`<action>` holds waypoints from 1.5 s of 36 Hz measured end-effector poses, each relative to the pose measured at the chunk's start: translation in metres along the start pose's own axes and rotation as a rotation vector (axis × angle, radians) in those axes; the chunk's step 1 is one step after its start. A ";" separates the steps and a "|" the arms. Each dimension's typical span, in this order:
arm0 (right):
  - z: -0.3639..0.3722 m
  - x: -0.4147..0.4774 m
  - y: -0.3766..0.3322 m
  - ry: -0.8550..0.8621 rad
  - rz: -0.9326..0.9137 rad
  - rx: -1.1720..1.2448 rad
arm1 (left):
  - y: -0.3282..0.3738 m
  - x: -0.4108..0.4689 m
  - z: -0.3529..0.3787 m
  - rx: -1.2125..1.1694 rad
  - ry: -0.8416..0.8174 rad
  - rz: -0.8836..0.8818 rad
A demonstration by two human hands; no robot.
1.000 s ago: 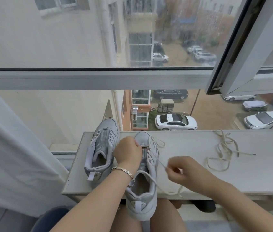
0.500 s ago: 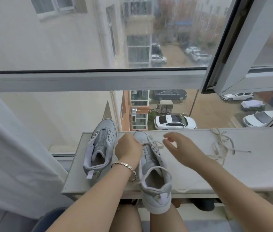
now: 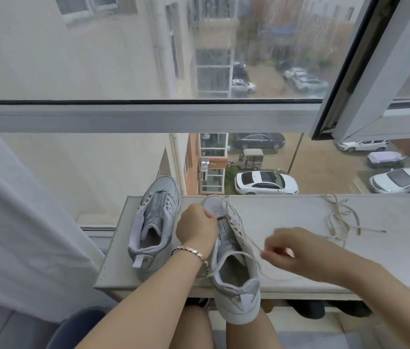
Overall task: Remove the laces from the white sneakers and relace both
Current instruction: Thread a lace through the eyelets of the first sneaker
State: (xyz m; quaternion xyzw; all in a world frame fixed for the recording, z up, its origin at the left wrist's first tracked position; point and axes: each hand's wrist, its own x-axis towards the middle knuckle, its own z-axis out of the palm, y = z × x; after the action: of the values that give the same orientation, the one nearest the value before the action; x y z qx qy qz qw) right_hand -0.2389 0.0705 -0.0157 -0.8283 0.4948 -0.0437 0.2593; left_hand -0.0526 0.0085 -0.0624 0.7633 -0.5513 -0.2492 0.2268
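The person sits at a narrow ledge (image 3: 287, 278) below the window, with both white sneakers on it. The left sneaker (image 3: 155, 222) lies flat, toe toward the glass, with no lace visible in its eyelets. Its loose lace (image 3: 341, 217) lies in a tangled heap well apart to the right.

The right sneaker (image 3: 231, 258) is the one in work. Its heel overhangs the near edge of the ledge, above the person's knees. The left hand (image 3: 196, 229) is closed around the forefoot and pins the shoe down. The right hand (image 3: 292, 253) is curled nearly closed, its fingertips (image 3: 265, 254) pinching a strand of the lace (image 3: 246, 239) drawn taut from the upper eyelets. A slack loop of the same lace trails across the collar and along the ledge edge.

Probable faults from this state:

- Shoe tips off the ledge. Cause: much of the shoe hangs past the edge, and a pull toward the person adds to the tilt if the left hand relaxes.
- Strand jams in an eyelet. Cause: pulling at a shallow angle across the eyelet row rather than straight out.
- Slack loop snags on the heel or collar. Cause: the loop lies over the shoe opening.
- Loose lace knots. Cause: it lies in overlapping coils, so lifting one end may tighten a tangle.

Whether the strand is being withdrawn or threaded cannot be determined.
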 end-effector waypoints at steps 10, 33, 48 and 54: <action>-0.035 -0.028 0.042 -0.293 0.537 -0.096 | 0.003 -0.002 0.006 0.047 0.015 0.044; 0.015 0.055 -0.003 0.063 0.184 0.169 | 0.002 -0.004 0.008 0.063 0.029 0.020; 0.008 0.035 0.017 0.136 0.357 0.254 | 0.004 -0.003 0.011 0.077 0.022 0.064; 0.023 0.081 0.001 0.217 0.499 0.273 | 0.005 -0.003 0.011 0.066 0.017 0.042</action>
State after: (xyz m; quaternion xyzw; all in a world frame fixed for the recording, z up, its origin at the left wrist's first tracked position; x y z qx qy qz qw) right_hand -0.1912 0.0106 -0.0511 -0.6292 0.6972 -0.1333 0.3167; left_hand -0.0636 0.0096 -0.0674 0.7607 -0.5731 -0.2197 0.2113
